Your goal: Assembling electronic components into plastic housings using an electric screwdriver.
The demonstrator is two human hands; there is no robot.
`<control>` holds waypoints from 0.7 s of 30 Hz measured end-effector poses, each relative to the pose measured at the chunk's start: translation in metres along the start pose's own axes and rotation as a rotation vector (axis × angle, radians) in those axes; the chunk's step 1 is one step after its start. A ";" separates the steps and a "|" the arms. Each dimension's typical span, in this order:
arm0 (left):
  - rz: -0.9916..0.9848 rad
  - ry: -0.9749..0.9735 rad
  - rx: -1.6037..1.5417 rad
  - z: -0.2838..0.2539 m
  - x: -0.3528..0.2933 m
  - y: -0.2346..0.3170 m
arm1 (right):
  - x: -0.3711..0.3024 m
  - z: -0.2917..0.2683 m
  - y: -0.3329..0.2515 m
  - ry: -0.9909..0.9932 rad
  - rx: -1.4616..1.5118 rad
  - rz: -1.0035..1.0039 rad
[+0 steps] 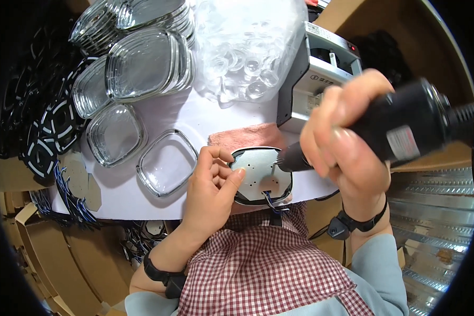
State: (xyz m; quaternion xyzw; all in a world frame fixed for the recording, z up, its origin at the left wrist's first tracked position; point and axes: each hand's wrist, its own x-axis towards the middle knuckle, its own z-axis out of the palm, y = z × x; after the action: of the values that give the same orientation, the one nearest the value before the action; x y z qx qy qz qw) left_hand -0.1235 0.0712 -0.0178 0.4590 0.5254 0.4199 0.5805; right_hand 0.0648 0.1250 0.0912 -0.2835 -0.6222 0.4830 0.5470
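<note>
My right hand [347, 131] is wrapped round a black electric screwdriver [421, 113]. Its tip points down at the upper right part of a grey metal plate [254, 176]; whether it touches a screw I cannot tell. The plate sits in a rounded-square dark-rimmed housing, with several small holes and a bundle of thin wires [270, 201] coming off its near side. My left hand [210, 189] grips the housing by its left edge, thumb on the plate. Beneath and behind it lies a pink cloth [247, 136]. A single clear square cover [168, 163] lies left of my left hand.
Stacked clear covers [142, 63] fill the far left, beside black frames [58, 126] and blue-and-white wires [73, 192]. A plastic bag of clear round lenses [247, 63] lies at the back. A grey boxy device [313, 68] stands behind the screwdriver. Cardboard boxes [63, 258] are below left.
</note>
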 end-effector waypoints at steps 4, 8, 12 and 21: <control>-0.005 0.002 -0.022 0.001 0.000 0.001 | 0.016 -0.004 0.014 -0.004 0.027 -0.066; -0.031 -0.001 -0.001 0.001 -0.001 0.003 | 0.014 -0.003 0.015 -0.001 0.057 -0.054; -0.015 0.004 0.002 0.000 0.000 0.003 | 0.011 -0.002 0.019 -0.060 0.110 -0.082; -0.039 -0.008 -0.019 -0.002 0.000 0.003 | 0.013 -0.013 0.000 0.040 0.091 -0.125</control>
State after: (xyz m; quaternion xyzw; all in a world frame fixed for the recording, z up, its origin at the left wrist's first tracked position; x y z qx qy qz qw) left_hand -0.1256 0.0723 -0.0150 0.4450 0.5280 0.4117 0.5947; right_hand 0.0741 0.1398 0.0957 -0.2284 -0.6050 0.4701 0.6007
